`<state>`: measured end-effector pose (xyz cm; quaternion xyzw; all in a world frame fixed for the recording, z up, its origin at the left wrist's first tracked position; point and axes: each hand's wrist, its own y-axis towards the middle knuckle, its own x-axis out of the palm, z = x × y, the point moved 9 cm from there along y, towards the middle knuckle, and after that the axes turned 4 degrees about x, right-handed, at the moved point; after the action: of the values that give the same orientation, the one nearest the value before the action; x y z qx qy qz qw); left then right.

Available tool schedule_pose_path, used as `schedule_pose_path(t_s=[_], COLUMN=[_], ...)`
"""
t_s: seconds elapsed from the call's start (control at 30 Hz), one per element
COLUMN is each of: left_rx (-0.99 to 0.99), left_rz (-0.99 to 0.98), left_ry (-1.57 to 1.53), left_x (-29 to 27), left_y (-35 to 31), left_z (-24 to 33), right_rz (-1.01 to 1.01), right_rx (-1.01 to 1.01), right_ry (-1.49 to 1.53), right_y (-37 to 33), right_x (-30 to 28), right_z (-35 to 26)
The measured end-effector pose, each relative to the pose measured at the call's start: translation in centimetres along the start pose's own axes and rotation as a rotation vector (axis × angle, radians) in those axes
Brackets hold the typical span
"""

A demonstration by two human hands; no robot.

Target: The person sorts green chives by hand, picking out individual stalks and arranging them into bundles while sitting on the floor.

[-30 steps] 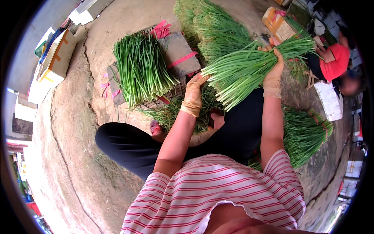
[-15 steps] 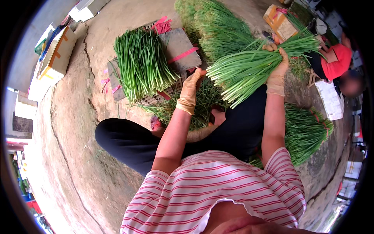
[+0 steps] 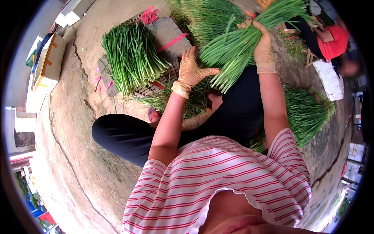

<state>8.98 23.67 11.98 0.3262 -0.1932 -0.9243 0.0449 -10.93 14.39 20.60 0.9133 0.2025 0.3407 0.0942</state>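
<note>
The right hand (image 3: pixel 262 45) grips the green bunch (image 3: pixel 237 48), right of the stacked greens (image 3: pixel 131 58), where firm but gentle pressure seems best, and the left hand (image 3: pixel 190 74) is spread wide beside the pale stem ends (image 3: pixel 223 82).

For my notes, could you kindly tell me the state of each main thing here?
Left hand: gloved, open, empty
Right hand: gloved, closed around held greens
Held greens: no tie visible
Stacked greens: no tie visible
Right-side bundle: bound, red band
Pink strip: lying across grey board
</note>
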Motion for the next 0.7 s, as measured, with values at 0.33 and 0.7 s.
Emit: schedule_pose_path(t_s=[0.33,0.7], left_rx=[-0.155,-0.309], left_rz=[-0.103,-0.042], left_ry=[-1.033,-1.348], left_x=[-2.7,-10.5], left_y=[3.5,3.3], left_z=[2.8,-0.4], right_rz=[-0.260,-0.552], right_rx=[0.109,0.214], right_ry=[-0.565,-0.526], right_y=[2.0,5.1], right_x=[13.6,24.2], right_z=[8.4,11.1])
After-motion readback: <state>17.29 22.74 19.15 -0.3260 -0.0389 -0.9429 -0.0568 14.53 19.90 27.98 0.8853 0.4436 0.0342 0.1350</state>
